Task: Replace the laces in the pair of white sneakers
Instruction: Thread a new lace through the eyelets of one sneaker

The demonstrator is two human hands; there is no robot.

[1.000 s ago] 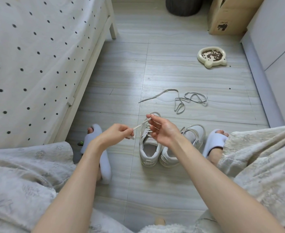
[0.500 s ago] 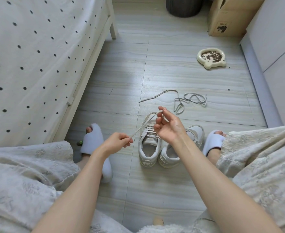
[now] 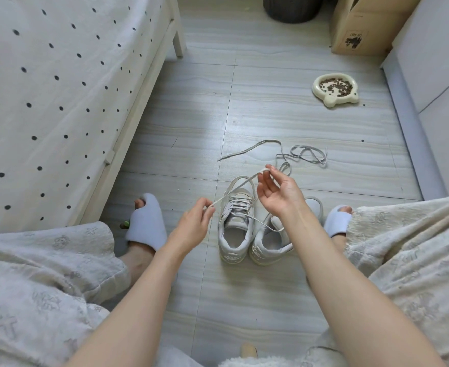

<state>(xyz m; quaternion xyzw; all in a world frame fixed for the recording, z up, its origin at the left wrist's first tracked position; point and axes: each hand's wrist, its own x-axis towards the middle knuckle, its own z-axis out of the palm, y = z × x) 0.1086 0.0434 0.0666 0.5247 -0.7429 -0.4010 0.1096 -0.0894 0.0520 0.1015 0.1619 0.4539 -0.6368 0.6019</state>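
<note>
Grey floor (image 3: 244, 300) fills the head view, with two sneakers (image 3: 235, 229) at centre, heels toward the person. One lace (image 3: 234, 188) runs lower-left to upper-right above them, pinched by the left hand (image 3: 191, 229) and right hand (image 3: 279, 192). One loose lace (image 3: 297, 154) lies beyond, nearer the right hand.

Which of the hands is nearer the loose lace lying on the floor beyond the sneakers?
Right. The right hand is raised just short of the loose lace, fingertips almost at its nearest loop. The left hand sits lower and further left, beside the left sneaker.
</note>
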